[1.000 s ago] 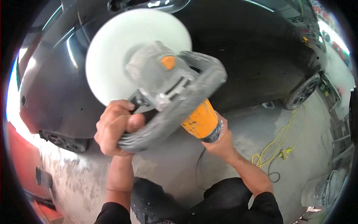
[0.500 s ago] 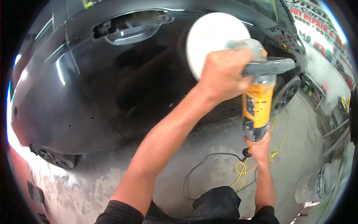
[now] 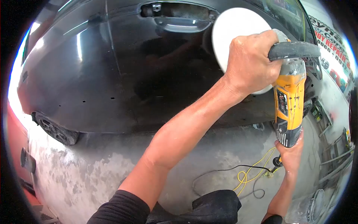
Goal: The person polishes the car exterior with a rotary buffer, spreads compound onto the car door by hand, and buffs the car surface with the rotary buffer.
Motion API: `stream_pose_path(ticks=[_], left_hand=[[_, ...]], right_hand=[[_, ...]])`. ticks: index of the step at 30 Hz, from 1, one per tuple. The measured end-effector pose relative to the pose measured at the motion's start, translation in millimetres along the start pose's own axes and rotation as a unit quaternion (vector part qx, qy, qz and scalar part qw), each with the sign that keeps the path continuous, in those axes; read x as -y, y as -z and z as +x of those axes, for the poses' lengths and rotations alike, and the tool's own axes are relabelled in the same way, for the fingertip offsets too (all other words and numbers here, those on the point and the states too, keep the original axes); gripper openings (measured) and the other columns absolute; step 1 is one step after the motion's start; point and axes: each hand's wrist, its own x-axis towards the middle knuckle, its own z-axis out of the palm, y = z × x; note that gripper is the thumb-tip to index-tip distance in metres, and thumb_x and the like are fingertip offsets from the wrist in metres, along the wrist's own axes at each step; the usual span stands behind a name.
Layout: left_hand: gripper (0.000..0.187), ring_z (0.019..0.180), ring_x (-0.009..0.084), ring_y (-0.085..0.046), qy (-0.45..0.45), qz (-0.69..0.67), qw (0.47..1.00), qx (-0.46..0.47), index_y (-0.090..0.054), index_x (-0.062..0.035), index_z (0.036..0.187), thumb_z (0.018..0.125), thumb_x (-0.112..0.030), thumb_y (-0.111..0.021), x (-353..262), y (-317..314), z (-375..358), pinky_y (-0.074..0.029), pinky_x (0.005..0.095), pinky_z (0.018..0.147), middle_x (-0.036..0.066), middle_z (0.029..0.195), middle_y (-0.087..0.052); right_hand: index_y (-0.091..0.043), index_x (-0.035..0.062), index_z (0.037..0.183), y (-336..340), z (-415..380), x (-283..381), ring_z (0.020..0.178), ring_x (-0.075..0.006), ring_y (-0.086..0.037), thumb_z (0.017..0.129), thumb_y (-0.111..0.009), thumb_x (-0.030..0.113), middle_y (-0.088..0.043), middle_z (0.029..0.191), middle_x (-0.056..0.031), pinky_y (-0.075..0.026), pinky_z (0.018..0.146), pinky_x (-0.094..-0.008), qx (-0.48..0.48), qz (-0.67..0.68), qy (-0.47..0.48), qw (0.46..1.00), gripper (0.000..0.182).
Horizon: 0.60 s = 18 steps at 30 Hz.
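Observation:
A yellow and black polisher with a round white pad is held in both my hands. My left hand is wrapped round its black loop handle, right behind the pad. Lower down, my right hand grips the rear end of the body, where the cord comes out. The pad faces the glossy black car door and overlaps its right part, just right of the door handle opening. My left hand hides part of the pad.
A black cord and a coiled yellow cord lie on the blotchy concrete floor. A car wheel shows at left. At lower right stands a bucket. A lettered banner and racks line the right side.
My view has swung left, so the car appears further right. The pad is now closer to the door handle opening and a little lower against it. Both hands keep their grip.

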Motion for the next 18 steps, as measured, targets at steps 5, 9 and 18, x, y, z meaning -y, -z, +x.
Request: stream_pose_path(ticks=[5,9,18], left_hand=[[0.004,0.052,0.0233,-0.063,-0.008,-0.001,1.0,-0.027,-0.067,0.0009,0.076,0.073,0.0,-0.069,-8.3,16.7,7.4,-0.048,0.0318,0.052,0.015,0.064,-0.064],[0.011,0.049,0.0326,-0.061,-0.026,0.025,0.998,-0.05,-0.058,0.0004,0.065,0.065,-0.001,-0.069,-9.7,24.1,11.8,-0.048,0.0369,0.049,0.018,0.056,-0.058],[0.01,0.059,0.0286,-0.066,-0.076,0.057,0.985,-0.141,-0.063,0.0021,0.079,0.077,-0.006,-0.068,-40.6,146.0,68.7,-0.05,0.0372,0.057,0.02,0.067,-0.064]], right_hand=[[-0.03,-0.0025,0.149,5.7,0.1,11.5,0.115,-0.0241,-0.057,0.07,-0.078,0.003,-0.055,0.128,-0.016,-0.042,0.102,-0.0348,0.024,0.015,0.007,1.0,0.093],[-0.029,-0.0023,0.151,5.2,2.6,18.9,0.121,-0.0266,-0.053,0.07,-0.078,0.005,-0.051,0.133,-0.0195,-0.039,0.105,-0.0359,0.043,-0.022,0.012,0.999,0.095],[-0.043,-0.0033,0.138,-5.1,-9.1,129.4,0.101,-0.0268,-0.061,0.067,-0.074,0.005,-0.063,0.112,-0.0167,-0.045,0.096,-0.0371,0.055,-0.026,0.18,0.982,0.079]])
